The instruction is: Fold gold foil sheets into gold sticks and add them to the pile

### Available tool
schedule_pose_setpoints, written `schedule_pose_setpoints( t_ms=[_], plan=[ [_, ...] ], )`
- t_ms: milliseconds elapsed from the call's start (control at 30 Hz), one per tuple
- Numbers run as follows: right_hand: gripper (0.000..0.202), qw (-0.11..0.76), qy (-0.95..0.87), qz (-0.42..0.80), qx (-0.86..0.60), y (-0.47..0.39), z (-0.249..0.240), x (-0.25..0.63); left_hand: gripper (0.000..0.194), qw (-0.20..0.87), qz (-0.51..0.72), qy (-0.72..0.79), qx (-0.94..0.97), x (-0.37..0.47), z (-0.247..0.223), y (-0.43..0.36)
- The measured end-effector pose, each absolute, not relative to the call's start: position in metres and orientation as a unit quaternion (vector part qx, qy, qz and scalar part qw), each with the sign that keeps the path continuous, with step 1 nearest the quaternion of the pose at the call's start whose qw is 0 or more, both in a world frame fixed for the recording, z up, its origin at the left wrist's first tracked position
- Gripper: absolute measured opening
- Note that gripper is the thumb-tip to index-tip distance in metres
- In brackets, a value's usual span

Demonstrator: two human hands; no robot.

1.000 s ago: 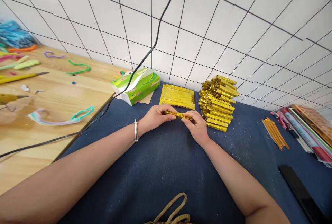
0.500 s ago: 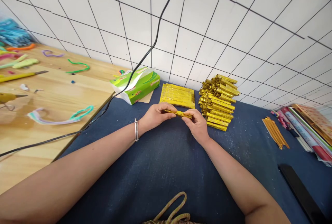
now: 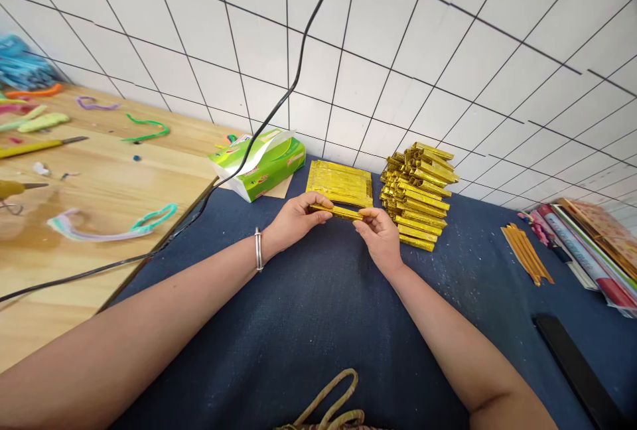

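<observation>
A narrow folded strip of gold foil paper [image 3: 345,212] is held level between my two hands, above the dark blue cloth. My left hand [image 3: 301,217], with a silver bangle at its wrist, pinches the left end. At the right end, the thumb and fingers of my right hand [image 3: 379,237] are closed on it. Just behind the strip lies a flat stack of gold foil paper [image 3: 341,181]. To the right of it rises a pile of folded gold paper tubes [image 3: 423,201], close to my right hand.
A green tissue pack [image 3: 276,164] stands back left, with a black cable [image 3: 271,111] hanging across it. Craft scraps and a yellow-handled tool [image 3: 34,148] lie on the wooden board [image 3: 109,184]. Orange strips [image 3: 527,254], books [image 3: 592,251] and a black bar [image 3: 577,370] are at right.
My hands have drawn slightly apart along the gold strip, so more of its middle shows. Both still pinch its ends; the piles look the same.
</observation>
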State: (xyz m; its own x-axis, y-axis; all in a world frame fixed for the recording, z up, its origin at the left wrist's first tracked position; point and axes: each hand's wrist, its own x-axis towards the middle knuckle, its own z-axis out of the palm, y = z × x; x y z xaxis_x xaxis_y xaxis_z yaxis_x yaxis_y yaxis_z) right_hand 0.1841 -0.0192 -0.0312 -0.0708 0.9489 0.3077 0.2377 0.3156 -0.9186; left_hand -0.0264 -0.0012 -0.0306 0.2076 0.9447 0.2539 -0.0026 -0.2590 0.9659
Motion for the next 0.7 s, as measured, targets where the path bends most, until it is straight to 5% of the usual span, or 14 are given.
schedule_pose_setpoints(
  t_ms=[700],
  plan=[
    [0.022,0.485,-0.667,0.319,-0.467,-0.0185,-0.0318,0.1829,0.012,0.417,0.475,0.388,0.671,-0.0232,-0.0296,-0.0037]
  ],
)
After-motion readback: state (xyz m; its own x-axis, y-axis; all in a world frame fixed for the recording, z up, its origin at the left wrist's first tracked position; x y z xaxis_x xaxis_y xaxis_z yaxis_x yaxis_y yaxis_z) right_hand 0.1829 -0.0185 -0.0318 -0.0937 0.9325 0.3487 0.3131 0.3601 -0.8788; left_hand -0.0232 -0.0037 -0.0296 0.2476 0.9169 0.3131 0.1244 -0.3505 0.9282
